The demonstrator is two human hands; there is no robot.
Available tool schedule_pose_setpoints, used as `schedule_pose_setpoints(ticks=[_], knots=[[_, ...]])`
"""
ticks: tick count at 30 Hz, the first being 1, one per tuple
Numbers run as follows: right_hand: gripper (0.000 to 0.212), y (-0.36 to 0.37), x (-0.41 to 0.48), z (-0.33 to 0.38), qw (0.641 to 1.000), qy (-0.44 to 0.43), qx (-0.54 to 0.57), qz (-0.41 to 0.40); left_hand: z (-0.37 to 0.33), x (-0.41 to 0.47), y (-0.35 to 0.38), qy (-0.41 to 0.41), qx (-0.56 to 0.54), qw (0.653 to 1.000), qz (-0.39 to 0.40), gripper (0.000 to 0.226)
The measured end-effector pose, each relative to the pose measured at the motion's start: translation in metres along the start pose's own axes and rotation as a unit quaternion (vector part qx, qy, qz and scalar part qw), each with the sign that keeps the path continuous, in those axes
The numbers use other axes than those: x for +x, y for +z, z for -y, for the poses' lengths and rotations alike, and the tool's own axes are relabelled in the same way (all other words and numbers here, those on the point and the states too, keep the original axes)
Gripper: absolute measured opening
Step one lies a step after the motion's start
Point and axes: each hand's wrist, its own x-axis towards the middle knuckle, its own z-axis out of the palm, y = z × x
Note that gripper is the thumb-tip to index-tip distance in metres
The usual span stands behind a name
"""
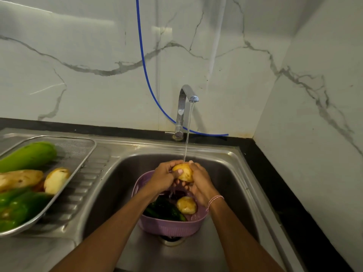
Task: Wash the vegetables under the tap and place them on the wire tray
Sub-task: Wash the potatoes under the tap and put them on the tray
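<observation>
Now gripping a potato [183, 172] between both hands, directly under the stream [186, 142] from the tap [185, 103]. Left hand [164, 178] curled round its left side, thumb laid across the front; right hand [201, 182] curled round its right side, fingers wrapped behind, with a red-and-white thread [215, 199] at the wrist. Held above the far rim of a purple basket [170, 227], water dripping from the fingers into it. Inside the basket, a second potato [186, 205] at the right, touching dark green vegetables [163, 211] at the left. Basket sitting in the steel sink [231, 173], over the drain [171, 239] at its near side. To the left, on the ribbed drainboard [88, 185], a wire tray [82, 152] holding a long green gourd [29, 156] at the far end, two pale potatoes [19, 179] side by side in the middle, and green peppers [19, 209] nearest, blurred. Behind the tap, a blue hose [143, 55] hanging down the marble wall [255, 55] and running right along the black counter [117, 127].
</observation>
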Motion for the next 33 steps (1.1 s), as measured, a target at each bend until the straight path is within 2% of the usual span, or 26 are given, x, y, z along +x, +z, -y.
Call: schedule_pose_setpoints(ticks=[2, 4, 8, 11, 13, 17, 19, 21, 24, 26, 29, 33], knots=[[0.024, 0.0, -0.002, 0.003, 0.998, -0.006, 0.032, 0.051, 0.001, 0.001, -0.003, -0.002, -0.016, 0.999, -0.03, 0.03], [0.022, -0.002, 0.0, 0.004, 0.998, -0.022, 0.016, 0.063, 0.001, 0.001, -0.004, 0.003, -0.028, 0.999, -0.032, 0.029], [0.029, 0.0, 0.01, 0.005, 0.993, -0.06, -0.1, -0.033, -0.001, 0.0, -0.001, 0.029, -0.015, 0.999, 0.007, 0.037], [0.037, -0.002, 0.015, 0.003, 0.985, -0.08, -0.125, -0.086, 0.0, 0.0, 0.003, 0.055, 0.015, 0.998, 0.03, 0.038], [0.037, -0.005, 0.013, 0.004, 0.991, -0.059, -0.111, -0.047, 0.0, 0.001, 0.003, 0.044, 0.0, 0.999, 0.02, 0.035], [0.021, -0.004, 0.004, 0.007, 0.992, -0.05, -0.029, 0.109, 0.003, 0.005, -0.002, -0.006, -0.078, 0.996, -0.047, 0.032], [0.023, -0.002, 0.004, 0.005, 0.989, -0.066, -0.022, 0.132, 0.003, 0.007, -0.004, -0.021, -0.104, 0.992, -0.072, 0.036], [0.024, 0.0, 0.008, 0.002, 0.991, -0.088, -0.05, 0.081, 0.001, 0.005, -0.002, -0.019, -0.103, 0.993, -0.056, 0.034], [0.034, 0.003, 0.015, -0.002, 0.99, -0.095, -0.083, -0.065, -0.002, 0.0, -0.002, -0.005, -0.08, 0.996, 0.027, 0.038], [0.042, 0.001, 0.017, -0.003, 0.987, -0.087, -0.102, -0.093, -0.003, -0.002, -0.005, 0.002, -0.068, 0.995, 0.074, 0.045], [0.041, 0.0, 0.009, 0.002, 0.996, -0.051, -0.067, -0.021, -0.005, -0.005, -0.006, 0.02, -0.058, 0.996, 0.062, 0.039], [0.028, 0.001, 0.003, 0.002, 0.994, -0.048, 0.005, 0.097, -0.003, 0.0, -0.001, 0.036, -0.065, 0.995, -0.064, 0.022]])
